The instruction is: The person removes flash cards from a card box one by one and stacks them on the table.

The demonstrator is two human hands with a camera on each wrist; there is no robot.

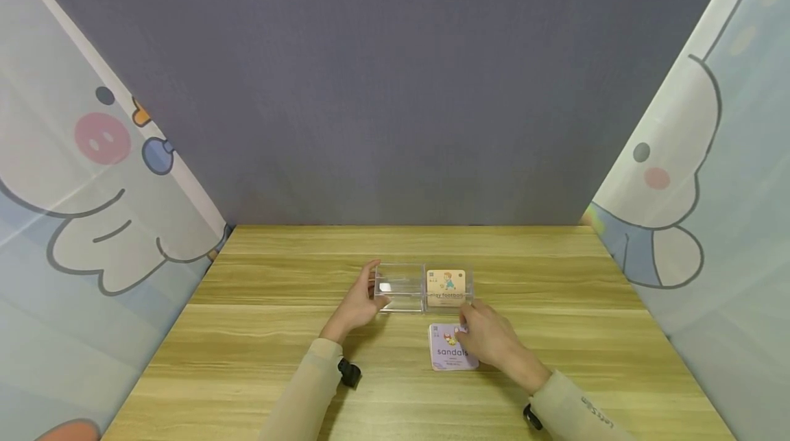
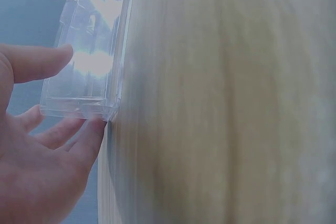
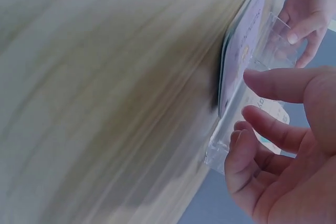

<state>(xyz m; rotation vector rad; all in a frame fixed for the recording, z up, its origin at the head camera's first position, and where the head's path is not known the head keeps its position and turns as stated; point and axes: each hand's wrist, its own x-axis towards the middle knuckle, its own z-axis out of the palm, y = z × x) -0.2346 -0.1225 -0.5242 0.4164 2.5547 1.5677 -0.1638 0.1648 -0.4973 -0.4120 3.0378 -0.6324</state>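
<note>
A clear plastic box (image 1: 400,288) with two compartments lies on the table. My left hand (image 1: 359,300) holds its left end; in the left wrist view the thumb (image 2: 50,62) is over the upper face and the fingers are against the end. A cream "play football" card (image 1: 446,283) stands in the right compartment. In front of the box lies a small stack of cards (image 1: 449,352), with a purple "sandals" card on top. My right hand (image 1: 487,335) is at the stack's right edge, fingers loosely bent and apart from the thumb. Whether the thumb touches the top card, I cannot tell.
The wooden table (image 1: 278,345) runs back to a dark grey panel (image 1: 395,98). Cartoon-printed curtains (image 1: 37,276) hang at both sides. Small black devices (image 1: 350,372) are strapped at both wrists.
</note>
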